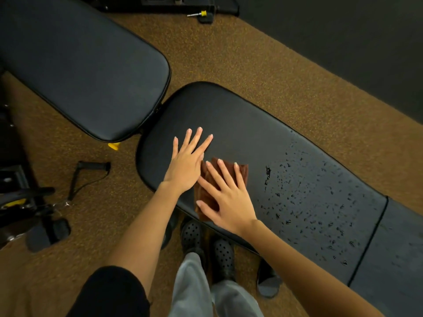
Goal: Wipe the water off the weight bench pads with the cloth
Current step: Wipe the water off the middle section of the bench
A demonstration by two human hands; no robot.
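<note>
A person's right hand (225, 197) presses flat, fingers straight, on a brown cloth (207, 191) lying on the near edge of a black bench pad (240, 124), the left hand (187, 162) resting open beside it, water droplets (309, 197) beading rightward, a second pad (80, 65) beyond.

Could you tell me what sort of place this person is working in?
Most likely a gym: two black padded weight bench pads, a cable handle lying on speckled rubber flooring, and machine frames at the left edge.
</note>
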